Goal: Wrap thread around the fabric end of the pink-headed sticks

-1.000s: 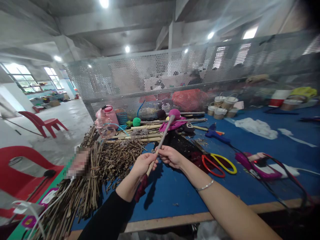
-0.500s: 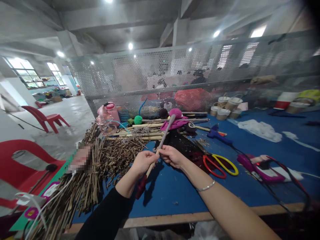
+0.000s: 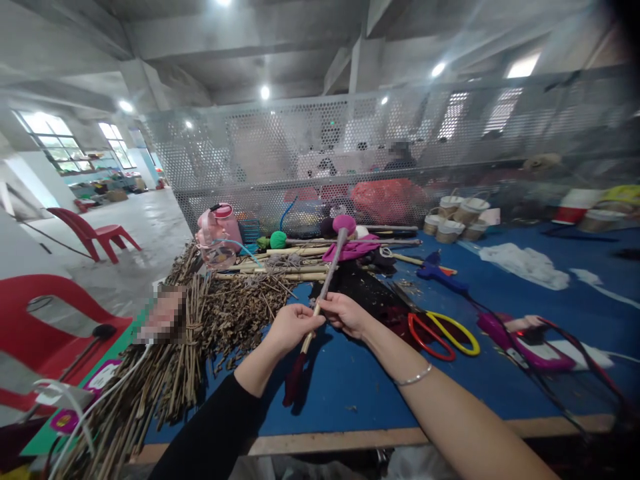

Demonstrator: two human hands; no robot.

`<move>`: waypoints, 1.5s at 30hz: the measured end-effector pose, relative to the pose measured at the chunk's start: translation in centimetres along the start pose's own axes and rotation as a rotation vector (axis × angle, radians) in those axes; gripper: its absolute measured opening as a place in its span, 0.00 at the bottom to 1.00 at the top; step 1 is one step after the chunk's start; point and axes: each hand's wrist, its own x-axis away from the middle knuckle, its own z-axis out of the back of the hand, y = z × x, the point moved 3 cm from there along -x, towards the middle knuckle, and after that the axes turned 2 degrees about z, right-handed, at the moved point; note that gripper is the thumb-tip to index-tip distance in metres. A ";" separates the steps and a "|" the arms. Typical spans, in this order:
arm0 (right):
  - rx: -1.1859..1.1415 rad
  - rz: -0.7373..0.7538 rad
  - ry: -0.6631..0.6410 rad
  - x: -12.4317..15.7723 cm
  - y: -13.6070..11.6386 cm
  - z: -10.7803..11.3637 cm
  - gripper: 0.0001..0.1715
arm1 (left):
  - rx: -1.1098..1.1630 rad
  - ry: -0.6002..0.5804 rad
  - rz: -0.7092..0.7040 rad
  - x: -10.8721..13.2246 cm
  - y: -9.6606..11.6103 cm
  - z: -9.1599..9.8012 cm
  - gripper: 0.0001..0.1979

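Observation:
Both hands pinch one slim stick (image 3: 334, 267) over the blue table. Its upper length is covered in something grey and widens toward the far tip; bare pale wood shows between and below my fingers. Dark red material (image 3: 295, 381) covers the near end. My left hand (image 3: 293, 328) is closed on the pale part, thumb along it. Just above, my right hand (image 3: 345, 313) grips the lower edge of the grey covering with thumb and forefinger. Whether the covering is yarn or cloth, I cannot tell. Scissors (image 3: 443, 333) with red and yellow handles lie to the right of my right hand.
Dried plant stalks (image 3: 193, 353) are heaped at the left. Behind are a pink bottle (image 3: 227, 227), a green yarn ball (image 3: 278, 240) and a magenta ball (image 3: 344, 223). At the right lie a blue glue gun (image 3: 443, 273) and a purple corded device (image 3: 530, 347). A perforated screen (image 3: 240, 153) stands behind.
My left thumb has stretched out along the stick, and the left fingers have shifted slightly. The stick's red near end has swung a little to the right. My right hand keeps its pinch.

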 end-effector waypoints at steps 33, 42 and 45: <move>-0.102 0.069 0.049 -0.4 -0.3 -0.5 0.21 | 0.108 -0.023 0.104 -0.1 0.5 -0.5 0.17; -0.184 0.044 -0.001 0.0 -0.6 -0.6 0.23 | 0.345 -0.135 0.266 -0.2 0.1 -0.9 0.15; -0.120 0.034 0.027 -0.2 -0.2 -0.5 0.22 | 0.284 -0.131 0.245 -0.2 -0.2 -0.9 0.16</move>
